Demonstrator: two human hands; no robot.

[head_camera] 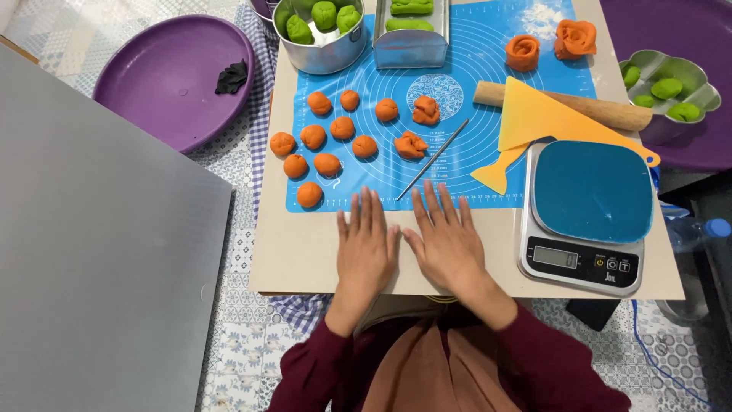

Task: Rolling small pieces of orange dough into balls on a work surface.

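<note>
My left hand (366, 248) and my right hand (446, 240) lie flat, palms down, side by side on the beige board (297, 252), fingertips touching the near edge of the blue silicone mat (473, 57). Both hold nothing. Several orange dough balls (326, 164) sit on the mat's left part, just beyond my left hand. Two folded orange dough pieces (412, 145) lie near the middle. A thin metal stick (433, 159) lies slanted right above my right hand's fingers. Two orange dough roses (549, 44) stand at the mat's far right.
A kitchen scale (587, 214) with a blue top stands right of my hands. Behind it lie a yellow scraper (545, 118) and a wooden rolling pin (610, 113). Green dough fills a metal pot (324, 34), a metal tin (410, 30) and a flower-shaped mould (671, 88). A purple tray (171, 80) lies far left.
</note>
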